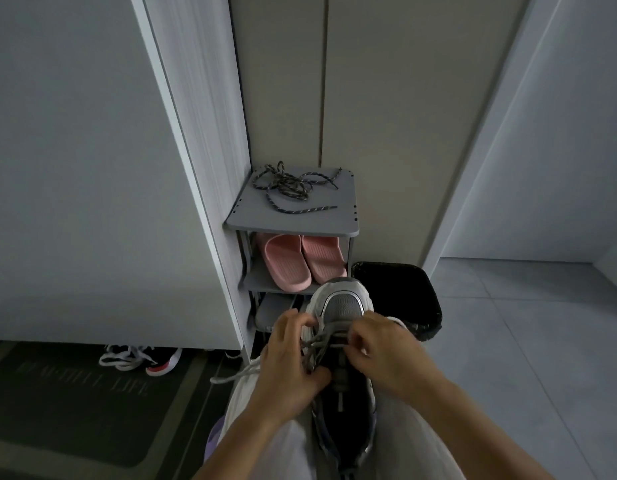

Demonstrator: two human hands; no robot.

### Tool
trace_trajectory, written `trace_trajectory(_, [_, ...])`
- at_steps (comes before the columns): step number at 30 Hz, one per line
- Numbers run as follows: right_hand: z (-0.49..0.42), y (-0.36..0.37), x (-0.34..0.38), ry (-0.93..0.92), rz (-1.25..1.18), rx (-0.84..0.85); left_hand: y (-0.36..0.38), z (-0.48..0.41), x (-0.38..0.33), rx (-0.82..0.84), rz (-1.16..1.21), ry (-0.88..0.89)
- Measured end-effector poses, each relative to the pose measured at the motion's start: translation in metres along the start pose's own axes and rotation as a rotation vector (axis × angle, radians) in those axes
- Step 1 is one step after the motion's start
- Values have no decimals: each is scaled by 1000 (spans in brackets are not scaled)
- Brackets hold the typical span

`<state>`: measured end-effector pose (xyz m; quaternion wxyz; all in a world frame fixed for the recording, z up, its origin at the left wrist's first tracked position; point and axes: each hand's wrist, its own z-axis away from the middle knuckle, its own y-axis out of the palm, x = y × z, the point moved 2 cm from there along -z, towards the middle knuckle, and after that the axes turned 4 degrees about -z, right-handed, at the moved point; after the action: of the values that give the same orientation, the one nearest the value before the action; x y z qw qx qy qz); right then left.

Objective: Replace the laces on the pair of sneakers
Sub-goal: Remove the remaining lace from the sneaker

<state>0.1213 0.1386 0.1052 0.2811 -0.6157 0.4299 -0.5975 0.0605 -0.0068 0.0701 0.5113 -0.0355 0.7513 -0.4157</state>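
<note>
Pink slippers (305, 261) in rack (293, 227), patterned laces (289, 188) atop

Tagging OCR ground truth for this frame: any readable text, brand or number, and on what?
Floor mat: one line of pale capitals, too dim to read for sure; the last word looks like "LIFE".
Sneaker, pink slippers, shoe rack, bin: no lettering visible.

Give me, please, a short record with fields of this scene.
in lap: grey-and-white mesh sneaker, toe pointing away
left hand: pinches the flat grey lace near the toe
right hand: pinches the same lace
spare: dark speckled rope laces, loose atop the grey shoe rack
shelf below: pink rubber slippers
floor: black waste bin, right of the rack
</note>
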Motion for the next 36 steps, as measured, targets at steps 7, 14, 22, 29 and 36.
trace_trajectory(7, [37, -40, -91, 548, -149, -285, 4, 1, 7, 54, 45, -29])
trace_trajectory(14, [20, 2, -32, 46, 26, -316, 12, 2, 5, 67, 108, -51])
trace_trajectory(22, [0, 24, 11, -122, 86, -22, 7, 10, 12, 7, 143, -69])
trace_trajectory(29, [8, 8, 0, -234, 77, 80, 14, 14, 7, 13, 152, 22])
trace_trajectory(36, [3, 27, 3, -8, 63, -65, 11, 16, 1, 42, 282, -63])
